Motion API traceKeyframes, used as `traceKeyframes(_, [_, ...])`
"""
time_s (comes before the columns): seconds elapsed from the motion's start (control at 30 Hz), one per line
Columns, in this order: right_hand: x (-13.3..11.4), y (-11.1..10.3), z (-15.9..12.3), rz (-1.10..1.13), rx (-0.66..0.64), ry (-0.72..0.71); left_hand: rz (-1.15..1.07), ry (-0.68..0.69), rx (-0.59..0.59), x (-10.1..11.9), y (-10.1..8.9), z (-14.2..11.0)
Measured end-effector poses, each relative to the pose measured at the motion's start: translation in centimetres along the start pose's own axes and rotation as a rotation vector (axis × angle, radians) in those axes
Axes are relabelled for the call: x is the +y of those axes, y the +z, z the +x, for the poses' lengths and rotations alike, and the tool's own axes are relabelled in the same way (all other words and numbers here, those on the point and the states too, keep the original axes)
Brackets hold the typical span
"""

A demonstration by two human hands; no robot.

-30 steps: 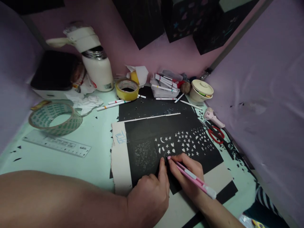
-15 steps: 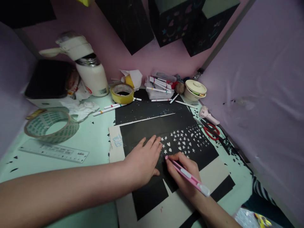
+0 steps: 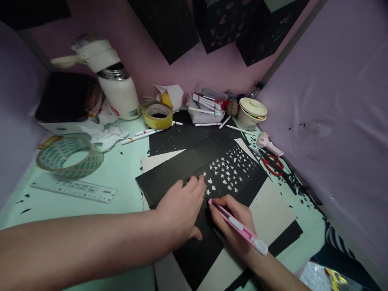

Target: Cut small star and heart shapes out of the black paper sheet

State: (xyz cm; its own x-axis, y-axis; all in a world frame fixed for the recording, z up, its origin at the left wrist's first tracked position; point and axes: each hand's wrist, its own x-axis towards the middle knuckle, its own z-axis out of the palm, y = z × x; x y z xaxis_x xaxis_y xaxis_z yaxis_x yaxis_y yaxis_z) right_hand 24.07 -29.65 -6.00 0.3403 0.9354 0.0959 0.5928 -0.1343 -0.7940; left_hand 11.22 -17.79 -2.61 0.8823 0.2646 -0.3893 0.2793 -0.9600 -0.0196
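Note:
A sheet of black paper [image 3: 163, 178] lies turned at an angle on a pale grey board [image 3: 273, 202]. Star, heart and triangle cut-outs run across its right part and show white. My left hand [image 3: 182, 208] rests flat on the paper, its fingers spread beside the cut-outs. In my right hand [image 3: 235, 220] is a pink craft knife [image 3: 242, 228], gripped like a pen. Its tip end points at the paper just below a star, close to my left fingers; whether the blade touches is too small to tell.
Red-handled scissors [image 3: 273, 165] and a pink glue gun [image 3: 269, 144] lie at the right among black scraps. Leftward are a clear ruler [image 3: 74, 188], a wide tape roll [image 3: 69, 157] and an open white flask [image 3: 119, 95]. Yellow tape [image 3: 157, 116], markers [image 3: 206, 106] and a lidded bowl [image 3: 251, 111] stand behind.
The black paper has turned counterclockwise on the board under my left hand, its left corner now reaching past the board's edge. My right hand keeps the craft knife at nearly the same spot.

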Motion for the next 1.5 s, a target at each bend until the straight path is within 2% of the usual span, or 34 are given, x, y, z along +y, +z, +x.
traceKeyframes(0.07, [0.3,0.2,0.0,-0.011,0.016,-0.011,-0.063,0.064,0.056,-0.9,0.4,0.4])
traceKeyframes(0.13, [0.6,0.2,0.0,-0.019,0.035,-0.02,-0.134,0.068,0.106,-1.3,1.2,0.8])
traceKeyframes(0.27, [0.8,0.1,0.0,-0.018,0.05,-0.011,-0.164,0.0,0.2,-0.5,3.0,1.4])
traceKeyframes(0.37, [0.7,0.0,-0.1,-0.014,0.045,-0.025,-0.139,-0.036,0.237,0.4,3.6,1.5])
traceKeyframes(0.5, [0.6,-0.1,-0.3,-0.01,0.034,-0.07,-0.112,-0.083,0.235,0.9,3.5,1.3])
traceKeyframes(0.8, [0.6,0.0,-0.3,-0.057,0.036,-0.169,-0.114,-0.075,0.214,0.9,3.3,1.3])
traceKeyframes(1.5, [1.1,0.0,-0.4,-0.068,0.019,-0.145,-0.132,-0.071,0.172,0.8,2.7,1.4])
